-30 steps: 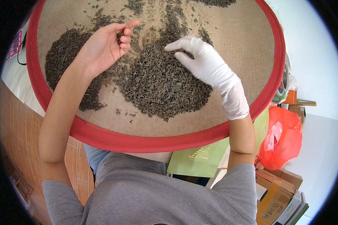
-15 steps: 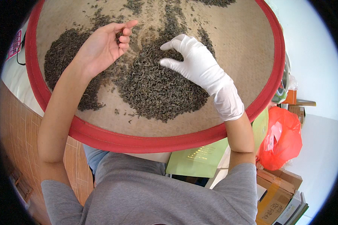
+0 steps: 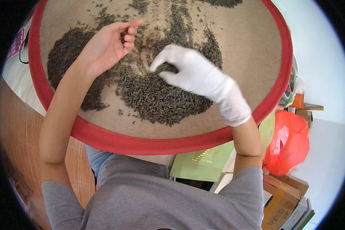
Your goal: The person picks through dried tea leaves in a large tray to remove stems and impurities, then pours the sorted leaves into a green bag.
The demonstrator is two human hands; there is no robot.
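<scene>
A large round woven bamboo tray with a red cloth rim [image 3: 103, 140] fills most of the view, reaching from the near middle to the far edge. Dark dried tea leaves [image 3: 157, 99] lie spread over it in loose heaps: a broad mass in the middle, a band along the left side, thinner trails running to the far side, and bare weave showing on the right. The person's grey shirt [image 3: 149, 199] takes up the near edge.

To the near right of the tray, a red plastic bag [image 3: 289, 143] sits beside stacked brown cardboard boxes [image 3: 285, 199], and a flat light green box [image 3: 207, 161] shows just under the tray's near rim.

The right hand [image 3: 197, 74], in a white cloth glove, rests on the middle heap with its fingers curled down, pinching a small tuft of leaves at their tips. The bare left hand [image 3: 107, 44] is held palm up over the left band of leaves, well apart from the glove, its fingers bent inward and cupping a few dark leaves against the palm.
</scene>
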